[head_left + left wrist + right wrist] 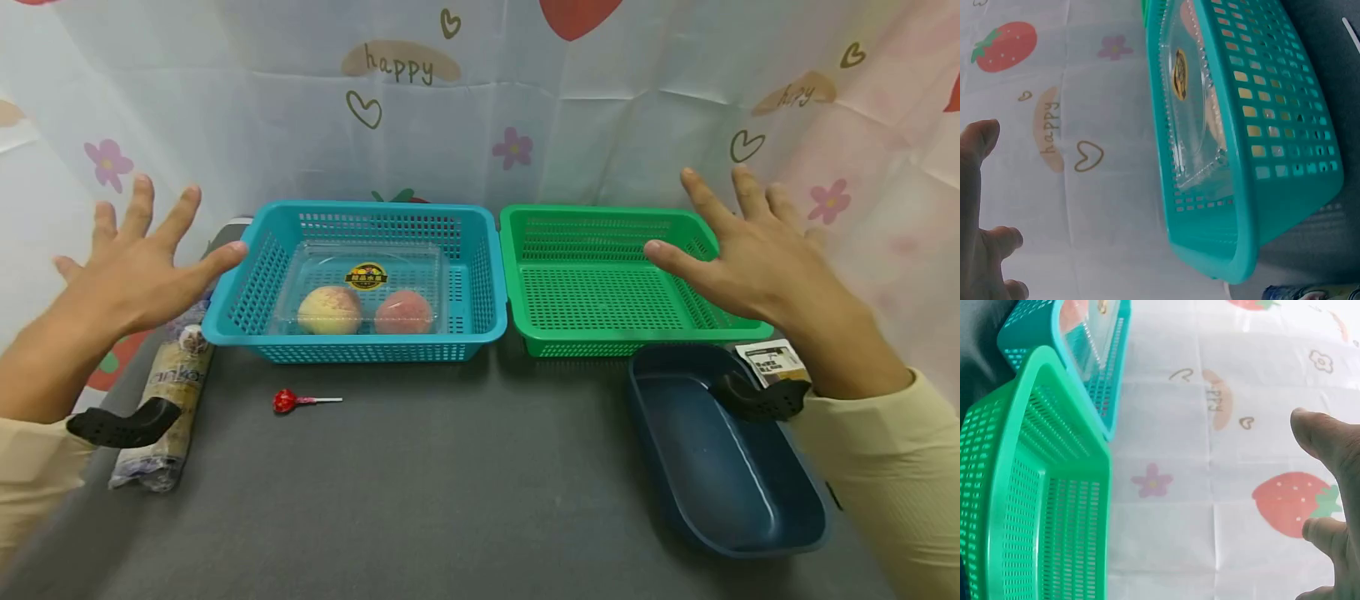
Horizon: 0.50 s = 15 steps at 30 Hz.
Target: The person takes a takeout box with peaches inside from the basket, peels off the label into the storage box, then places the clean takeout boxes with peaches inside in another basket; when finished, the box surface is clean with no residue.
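Left hand (138, 267): spread, left of blue basket (352, 345), contact unclear.
Right hand (757, 254): spread, well right of blue basket.
Green basket (600, 300): just right of blue basket.
Box (365, 287): inside blue basket.

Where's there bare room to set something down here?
The tabletop between the lollipop and the navy tub is bare; so is the inside of the green basket. It's crowded at right, where tub, green basket and labelled packet bunch up.

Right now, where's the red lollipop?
In the head view, the red lollipop lies left of centre on the grey table, in front of the blue basket and right of the rolled-up bag.
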Tool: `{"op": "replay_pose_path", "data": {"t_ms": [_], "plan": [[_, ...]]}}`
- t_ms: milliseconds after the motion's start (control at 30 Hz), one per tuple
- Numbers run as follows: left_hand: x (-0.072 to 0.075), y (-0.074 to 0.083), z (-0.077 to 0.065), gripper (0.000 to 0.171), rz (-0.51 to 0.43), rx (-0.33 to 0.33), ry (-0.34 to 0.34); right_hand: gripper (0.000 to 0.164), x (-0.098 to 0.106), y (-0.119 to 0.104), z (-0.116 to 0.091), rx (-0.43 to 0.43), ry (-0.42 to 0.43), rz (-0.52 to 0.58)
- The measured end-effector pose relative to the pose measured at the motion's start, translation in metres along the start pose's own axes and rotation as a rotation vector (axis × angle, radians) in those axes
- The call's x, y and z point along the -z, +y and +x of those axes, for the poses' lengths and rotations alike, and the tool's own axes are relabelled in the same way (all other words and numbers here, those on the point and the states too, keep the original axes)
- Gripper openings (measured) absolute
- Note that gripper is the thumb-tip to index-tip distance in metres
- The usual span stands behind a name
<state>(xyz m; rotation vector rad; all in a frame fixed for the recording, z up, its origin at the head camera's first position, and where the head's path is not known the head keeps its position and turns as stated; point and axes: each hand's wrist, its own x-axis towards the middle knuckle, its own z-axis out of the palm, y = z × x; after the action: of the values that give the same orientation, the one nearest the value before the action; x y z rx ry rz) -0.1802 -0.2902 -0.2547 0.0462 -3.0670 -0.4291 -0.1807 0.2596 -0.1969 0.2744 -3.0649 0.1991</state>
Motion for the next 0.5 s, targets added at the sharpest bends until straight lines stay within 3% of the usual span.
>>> {"op": "replay_pose_path", "data": {"t_ms": [267, 500], "plan": [[-0.012, -0.002, -0.003, 0.087, -0.039, -0.038, 0.04, 0.084, 0.0, -0.013, 0.007, 0.067, -0.006, 0.032], [-0.023, -0.007, -0.007, 0.083, -0.129, -0.101, 0.039, 0.086, -0.003, -0.024, 0.015, 0.103, -0.02, 0.035]]}}
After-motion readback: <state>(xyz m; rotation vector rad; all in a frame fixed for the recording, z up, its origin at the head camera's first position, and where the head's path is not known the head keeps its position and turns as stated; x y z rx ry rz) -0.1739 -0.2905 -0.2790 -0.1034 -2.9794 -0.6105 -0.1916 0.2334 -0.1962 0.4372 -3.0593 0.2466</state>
